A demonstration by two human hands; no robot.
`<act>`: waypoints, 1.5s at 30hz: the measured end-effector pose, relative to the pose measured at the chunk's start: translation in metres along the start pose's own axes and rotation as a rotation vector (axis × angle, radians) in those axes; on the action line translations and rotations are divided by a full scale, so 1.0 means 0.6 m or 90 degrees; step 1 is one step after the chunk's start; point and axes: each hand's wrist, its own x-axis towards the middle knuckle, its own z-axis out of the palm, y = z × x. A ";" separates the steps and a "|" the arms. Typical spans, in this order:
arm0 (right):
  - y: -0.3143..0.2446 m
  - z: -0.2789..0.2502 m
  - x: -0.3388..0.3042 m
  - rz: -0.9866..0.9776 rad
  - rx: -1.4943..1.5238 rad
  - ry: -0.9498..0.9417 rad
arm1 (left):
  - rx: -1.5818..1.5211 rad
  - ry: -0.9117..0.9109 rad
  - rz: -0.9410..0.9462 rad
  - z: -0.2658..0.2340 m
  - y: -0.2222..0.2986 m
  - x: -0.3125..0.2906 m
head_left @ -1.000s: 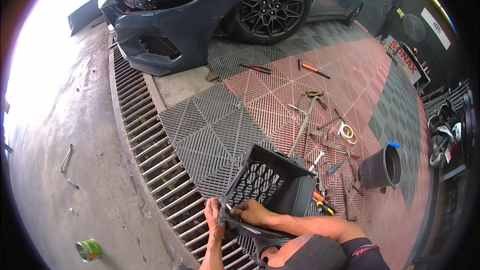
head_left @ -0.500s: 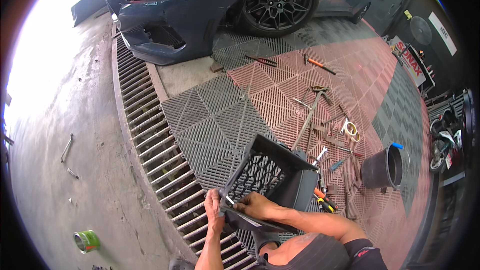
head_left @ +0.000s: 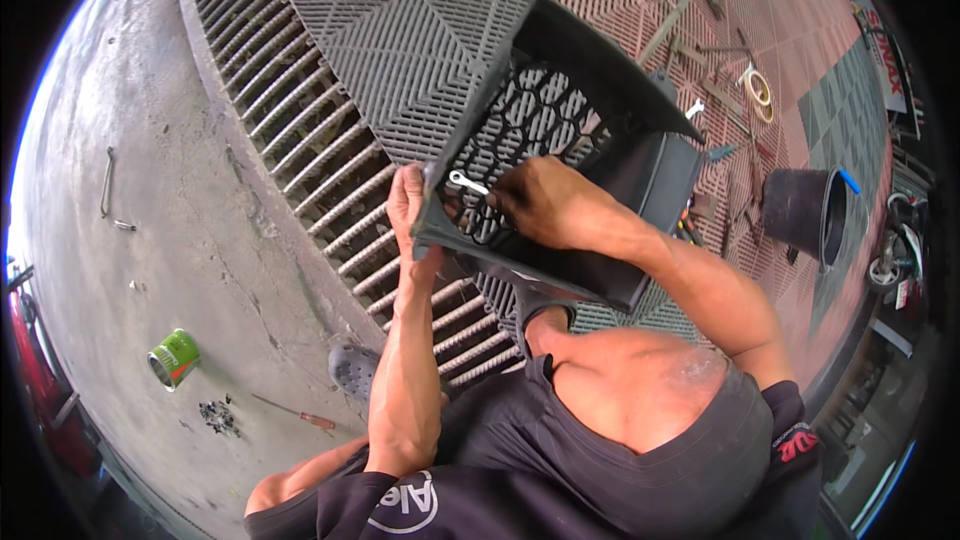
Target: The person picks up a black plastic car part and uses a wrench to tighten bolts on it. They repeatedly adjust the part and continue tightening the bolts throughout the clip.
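Head view, looking down on a person crouched at the edge of a workshop floor. The large black plastic grille panel with a honeycomb mesh (head_left: 545, 150) is held tilted up off the ground in front of the knees, its lower corner toward the body and its far edge over the grey interlocking floor tiles (head_left: 420, 30). The left hand (head_left: 408, 208) is closed around the panel's near left corner, fingers wrapped behind the edge and thumb on the front, steadying it. The right hand (head_left: 545, 202) lies against the mesh with the fingers drawn together around the shank of a small silver open-ended wrench (head_left: 467, 181), whose head points left toward the gripped corner. The step in hand appears to be working a fastener at that corner of the mesh; the fastener itself is too small to make out. The next move would seem to call for keeping the wrench head seated squarely while the left hand resists the panel's twist, since the thin plastic is likely to flex. Beneath the panel runs a steel-bar drain grating (head_left: 300, 140), bordered on the left by bare concrete floor (head_left: 130, 190). On the concrete lie a green tin can (head_left: 173, 358), a red-handled screwdriver (head_left: 295, 412) and a small heap of dark fasteners (head_left: 218, 416). A black bucket (head_left: 805, 212) stands on the red tiles to the right, near scattered hand tools (head_left: 720, 70).
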 end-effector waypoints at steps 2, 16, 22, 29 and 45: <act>-0.001 0.001 -0.001 0.020 0.016 -0.004 | 0.026 -0.008 0.003 -0.008 -0.008 0.000; 0.028 -0.015 0.033 -0.026 -0.115 -0.015 | 0.007 0.004 -0.022 0.048 0.028 -0.018; 0.023 0.020 0.028 0.037 0.040 0.038 | 0.165 0.013 0.052 0.039 0.019 -0.023; -0.011 0.097 0.015 0.125 0.336 0.106 | 0.449 -0.037 0.350 -0.038 -0.064 0.009; 0.005 0.018 0.016 0.024 0.042 0.001 | 0.023 -0.050 -0.017 -0.017 -0.013 -0.020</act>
